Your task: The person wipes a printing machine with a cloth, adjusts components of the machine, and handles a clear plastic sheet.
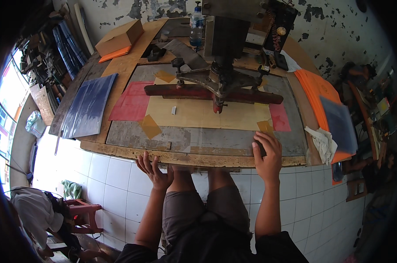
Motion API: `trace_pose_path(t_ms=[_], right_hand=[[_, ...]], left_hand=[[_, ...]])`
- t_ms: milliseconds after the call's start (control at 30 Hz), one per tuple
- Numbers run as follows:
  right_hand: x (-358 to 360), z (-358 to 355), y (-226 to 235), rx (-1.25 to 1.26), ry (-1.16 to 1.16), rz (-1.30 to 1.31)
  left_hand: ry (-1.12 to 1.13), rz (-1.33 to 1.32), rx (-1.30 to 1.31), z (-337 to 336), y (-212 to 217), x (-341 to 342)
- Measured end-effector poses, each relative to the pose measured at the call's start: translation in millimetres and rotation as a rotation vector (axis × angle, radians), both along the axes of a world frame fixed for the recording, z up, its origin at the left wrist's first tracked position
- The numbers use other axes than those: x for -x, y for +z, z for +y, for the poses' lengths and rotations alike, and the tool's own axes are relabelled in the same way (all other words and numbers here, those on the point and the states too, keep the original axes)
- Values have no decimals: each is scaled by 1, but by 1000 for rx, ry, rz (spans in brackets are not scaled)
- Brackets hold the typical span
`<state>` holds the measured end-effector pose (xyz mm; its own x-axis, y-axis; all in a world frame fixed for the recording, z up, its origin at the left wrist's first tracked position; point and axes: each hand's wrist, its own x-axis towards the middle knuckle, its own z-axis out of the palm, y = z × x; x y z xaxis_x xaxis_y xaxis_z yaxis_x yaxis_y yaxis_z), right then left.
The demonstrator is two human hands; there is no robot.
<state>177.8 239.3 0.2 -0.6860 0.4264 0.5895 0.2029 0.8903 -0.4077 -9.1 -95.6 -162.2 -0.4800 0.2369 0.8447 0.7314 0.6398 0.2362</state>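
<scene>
My left hand (155, 171) is at the front wooden edge of the worktable, its fingers apart and their tips against the edge. My right hand (268, 154) is at the right front of the grey metal plate (233, 147), with its fingers curled over a dark thing mostly hidden by the hand; I cannot make out what it is. A brown tape piece (265, 127) lies just beyond its fingertips. On the plate lies a cream sheet (189, 120) with a small white piece (174, 110) on it. Above the sheet stands a heavy press head (222, 79) with a dark red bar (255, 96).
Clear plastic sheets (88, 105) are stacked at the left; orange sheets (316, 94) and a white cloth (323, 144) lie at the right. A cardboard box (119, 37) and a water bottle (196, 26) stand behind. Someone in a white shirt (34, 215) is at lower left, near a red stool (86, 215).
</scene>
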Motion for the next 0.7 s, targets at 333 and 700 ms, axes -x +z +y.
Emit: trace_pose_path(t_ms=[333,700], right_hand=[[-1,0,0,7,3,-5],[-1,-1,0,6,4,-8]], left_hand=[[10,-6,6,-1,-3,1],[-1,-1,-11,0,-2,0]])
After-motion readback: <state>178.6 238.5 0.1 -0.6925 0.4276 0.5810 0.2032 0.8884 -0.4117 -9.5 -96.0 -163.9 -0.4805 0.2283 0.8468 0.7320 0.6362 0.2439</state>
